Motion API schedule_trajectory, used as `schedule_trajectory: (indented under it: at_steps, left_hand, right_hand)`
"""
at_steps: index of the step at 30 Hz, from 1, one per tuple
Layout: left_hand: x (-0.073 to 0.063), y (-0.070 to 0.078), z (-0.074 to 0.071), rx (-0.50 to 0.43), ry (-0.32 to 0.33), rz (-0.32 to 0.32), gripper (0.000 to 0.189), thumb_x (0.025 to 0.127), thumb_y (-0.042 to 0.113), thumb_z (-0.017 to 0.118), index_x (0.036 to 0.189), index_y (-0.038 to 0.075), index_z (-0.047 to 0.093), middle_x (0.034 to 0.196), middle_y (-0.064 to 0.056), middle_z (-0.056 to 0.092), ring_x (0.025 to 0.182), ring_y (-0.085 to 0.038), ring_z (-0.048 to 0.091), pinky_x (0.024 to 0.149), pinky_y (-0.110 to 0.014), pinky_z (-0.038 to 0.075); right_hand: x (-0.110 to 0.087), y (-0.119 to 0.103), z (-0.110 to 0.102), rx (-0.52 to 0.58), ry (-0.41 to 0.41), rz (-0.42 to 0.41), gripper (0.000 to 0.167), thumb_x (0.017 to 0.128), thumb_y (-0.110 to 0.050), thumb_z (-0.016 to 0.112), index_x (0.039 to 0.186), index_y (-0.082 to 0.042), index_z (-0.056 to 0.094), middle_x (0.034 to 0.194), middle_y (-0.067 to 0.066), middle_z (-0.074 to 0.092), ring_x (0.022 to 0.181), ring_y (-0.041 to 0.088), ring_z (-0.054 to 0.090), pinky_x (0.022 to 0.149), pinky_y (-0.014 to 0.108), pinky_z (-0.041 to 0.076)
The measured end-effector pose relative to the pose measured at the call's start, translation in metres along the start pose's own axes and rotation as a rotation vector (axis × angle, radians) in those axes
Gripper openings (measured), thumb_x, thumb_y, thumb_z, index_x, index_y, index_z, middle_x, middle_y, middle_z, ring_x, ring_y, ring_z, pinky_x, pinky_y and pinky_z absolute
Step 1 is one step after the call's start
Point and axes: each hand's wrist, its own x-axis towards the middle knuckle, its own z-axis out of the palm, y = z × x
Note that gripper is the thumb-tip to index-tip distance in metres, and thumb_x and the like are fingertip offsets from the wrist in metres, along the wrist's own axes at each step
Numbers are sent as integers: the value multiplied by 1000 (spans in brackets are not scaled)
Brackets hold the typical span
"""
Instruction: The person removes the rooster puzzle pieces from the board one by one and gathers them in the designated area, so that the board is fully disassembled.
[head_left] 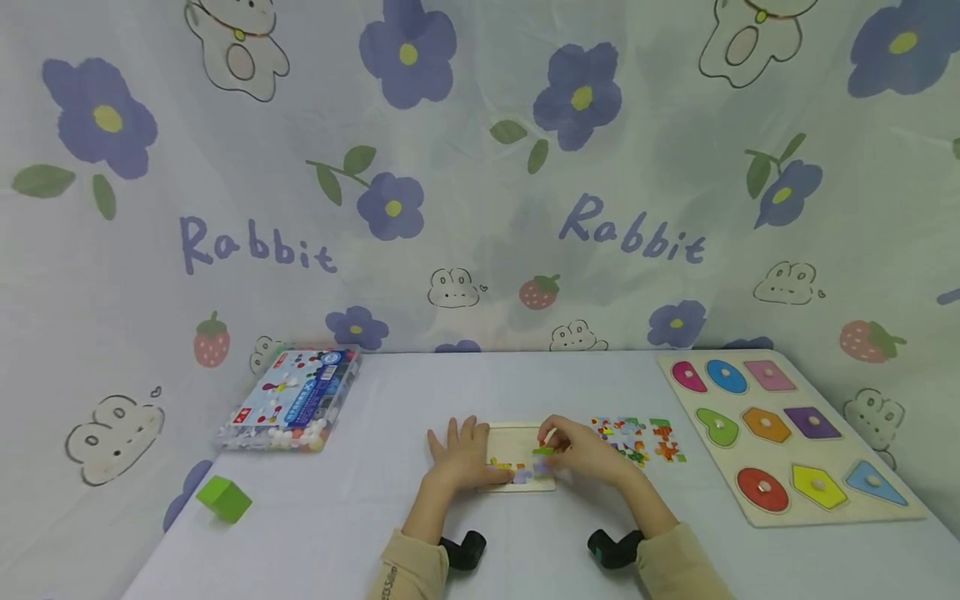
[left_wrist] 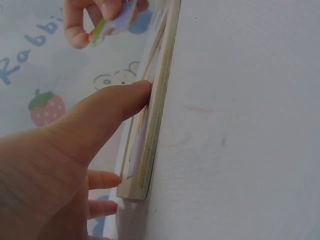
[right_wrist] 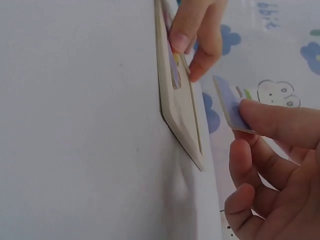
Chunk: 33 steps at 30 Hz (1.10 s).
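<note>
A shallow wooden puzzle tray [head_left: 513, 435] lies on the white table, with a few joined puzzle pieces [head_left: 517, 475] along its near side. My left hand [head_left: 461, 461] rests at the tray's left side, fingers spread. Its thumb [left_wrist: 117, 102] presses on the pieces by the near rim. Between thumb and fingertips my right hand [head_left: 581, 450] pinches a purple and green puzzle piece [right_wrist: 228, 102], raised just above the tray's right end. Loose colourful puzzle pieces [head_left: 622, 433] lie beyond the right hand, with another joined cluster [head_left: 665, 442] beside them.
On the right lies a wooden shape board [head_left: 765, 467] with knobbed shapes. A clear plastic box [head_left: 292, 400] with a blue printed cover stands at the back left, and a green block [head_left: 224, 499] sits in front of it. A printed curtain [head_left: 480, 208] hangs behind the table.
</note>
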Motion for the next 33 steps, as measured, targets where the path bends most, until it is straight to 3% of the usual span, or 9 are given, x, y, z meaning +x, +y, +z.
schedule_trajectory:
  at_steps: [15, 24, 29, 33]
  left_hand:
    - [-1, 0, 0, 1, 14, 13, 89, 68, 56, 72, 132, 1, 44, 141, -22, 35, 131, -51, 22, 96, -74, 9]
    - [0, 0, -1, -26, 14, 25, 88, 69, 55, 71, 135, 5, 42, 141, -23, 35, 131, -52, 22, 96, -74, 11]
    - [2, -1, 0, -26, 19, 29, 86, 70, 55, 71, 135, 6, 43, 141, -23, 35, 130, -52, 22, 96, -74, 11]
    - [2, -2, 1, -26, 18, 32, 85, 70, 55, 71, 135, 8, 43, 141, -24, 34, 131, -53, 21, 96, -74, 10]
  right_hand:
    - [-42, 9, -43, 124, 221, 165, 35, 81, -12, 69, 110, -4, 52, 87, 8, 54, 74, 18, 53, 62, 30, 46]
    - [-62, 25, -61, 85, 321, 176, 32, 84, -10, 65, 113, -3, 55, 90, 10, 55, 79, 17, 50, 63, 30, 46]
    - [-74, 30, -69, 47, 359, 238, 37, 85, -14, 65, 118, -2, 53, 91, 10, 55, 82, 18, 50, 68, 28, 45]
    - [-83, 33, -75, 12, 375, 298, 39, 86, -17, 65, 118, -2, 51, 101, 16, 58, 90, 22, 53, 73, 30, 47]
